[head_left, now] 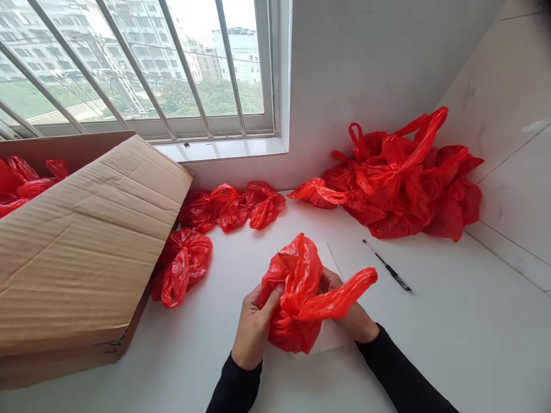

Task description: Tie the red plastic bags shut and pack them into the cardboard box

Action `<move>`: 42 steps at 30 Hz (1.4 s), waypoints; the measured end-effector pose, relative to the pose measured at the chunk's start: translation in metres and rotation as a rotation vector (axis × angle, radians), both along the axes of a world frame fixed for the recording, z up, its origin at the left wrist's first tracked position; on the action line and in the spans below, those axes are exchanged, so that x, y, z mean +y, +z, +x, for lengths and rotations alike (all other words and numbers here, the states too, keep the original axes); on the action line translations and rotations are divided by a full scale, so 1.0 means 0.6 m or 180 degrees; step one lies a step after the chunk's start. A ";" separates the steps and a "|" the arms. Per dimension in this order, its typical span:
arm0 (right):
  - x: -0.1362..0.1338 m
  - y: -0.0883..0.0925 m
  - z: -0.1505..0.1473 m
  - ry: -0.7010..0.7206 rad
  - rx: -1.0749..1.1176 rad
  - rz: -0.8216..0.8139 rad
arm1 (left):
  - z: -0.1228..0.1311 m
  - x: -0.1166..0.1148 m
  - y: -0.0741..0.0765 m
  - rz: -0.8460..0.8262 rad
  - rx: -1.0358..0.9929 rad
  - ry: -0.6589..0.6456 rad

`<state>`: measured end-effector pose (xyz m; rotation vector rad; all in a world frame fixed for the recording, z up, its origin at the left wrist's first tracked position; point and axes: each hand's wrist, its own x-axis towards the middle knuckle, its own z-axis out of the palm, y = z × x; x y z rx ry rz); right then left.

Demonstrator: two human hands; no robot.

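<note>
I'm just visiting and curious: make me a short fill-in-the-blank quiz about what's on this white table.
1. Both hands, the left hand and the right hand, grip a crumpled plastic bag coloured ____.
2. The open box on the left is made of ____.
3. The black pen lies on the white ____.
4. The biggest heap of bags sits in the corner to the ____ of the window.

Missing words: red; cardboard; table; right
</note>
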<state>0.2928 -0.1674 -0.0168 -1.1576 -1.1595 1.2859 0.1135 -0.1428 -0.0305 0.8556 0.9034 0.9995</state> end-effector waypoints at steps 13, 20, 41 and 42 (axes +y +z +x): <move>0.002 -0.019 0.002 -0.0171 0.0053 0.0189 | 0.005 -0.013 0.029 0.0203 0.0078 -0.0548; 0.010 -0.020 -0.004 0.0058 0.1211 -0.0046 | 0.004 -0.016 0.035 0.0285 -0.0244 -0.0402; 0.016 -0.033 -0.001 0.0309 0.1017 -0.0095 | -0.003 -0.012 0.025 0.0073 -0.0829 -0.0079; 0.016 -0.033 0.000 0.0260 0.1041 -0.0094 | -0.001 -0.013 0.021 0.0191 -0.0718 -0.0139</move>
